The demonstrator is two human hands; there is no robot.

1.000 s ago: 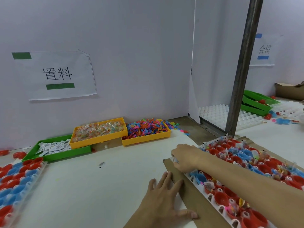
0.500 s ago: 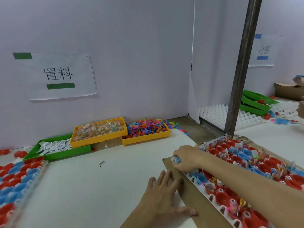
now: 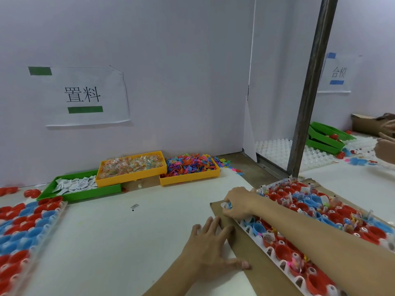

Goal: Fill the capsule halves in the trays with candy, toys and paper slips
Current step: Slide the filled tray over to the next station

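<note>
Nearest, the left hand (image 3: 211,246) lies flat with fingers spread, palm on the white table (image 3: 128,242) and fingertips and thumb on the edge of the cardboard sheet (image 3: 254,261). On that cardboard sits the white tray (image 3: 284,267) of red and blue capsule halves (image 3: 333,218), many already holding candy, small toys and paper slips. The right hand (image 3: 239,202) reaches across to the tray's far left corner, its fingers curled and pinching a blue capsule half (image 3: 229,205) there. At the left edge lies a second tray (image 3: 49,223) of red and blue halves; whether they hold anything cannot be told. A small barcode slip (image 3: 134,207) lies loose on the table between the two. Farther back, against the wall, stand a green bin of paper slips (image 3: 79,194), a yellow bin of wrapped candy (image 3: 130,178) partly overlapping it, and a yellow bin of coloured plastic toys (image 3: 190,178). Above them hangs a paper sign (image 3: 85,97).
</note>
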